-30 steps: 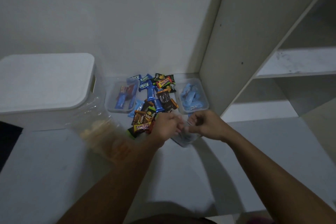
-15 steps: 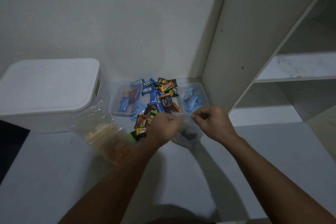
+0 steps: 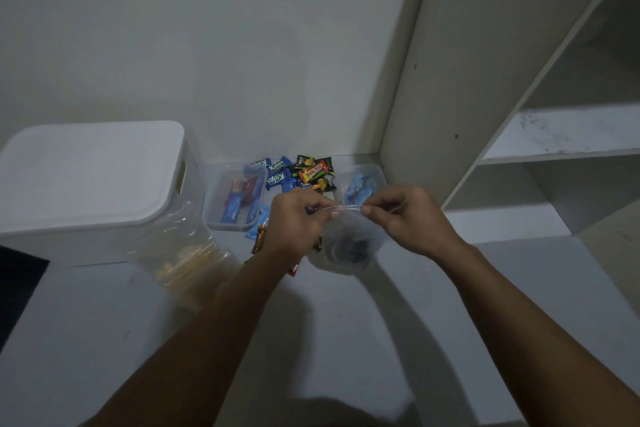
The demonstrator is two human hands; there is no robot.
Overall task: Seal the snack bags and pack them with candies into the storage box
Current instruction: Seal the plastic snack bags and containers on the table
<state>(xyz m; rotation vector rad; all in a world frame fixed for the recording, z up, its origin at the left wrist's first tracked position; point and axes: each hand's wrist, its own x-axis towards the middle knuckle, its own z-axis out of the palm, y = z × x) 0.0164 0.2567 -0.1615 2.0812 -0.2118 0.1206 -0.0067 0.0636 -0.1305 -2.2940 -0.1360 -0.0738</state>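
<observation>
Raised and drawn apart since earlier, left hand (image 3: 294, 218) and right hand (image 3: 401, 215) pinch clear snack bag (image 3: 346, 246) top edge taut above tabletop (image 3: 104, 340), candies (image 3: 304, 173) behind.

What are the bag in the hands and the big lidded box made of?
Bag: thin clear plastic film, glossy; dark snacks show through, and its top edge stretches between the left hand and right hand. Box: probably rigid white plastic, matte, with moulded rounded corners.

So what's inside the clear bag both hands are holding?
Dark round pieces sit at the bottom of the clear bag; blur hides what they are. The left hand and right hand pinch its top edge.
</observation>
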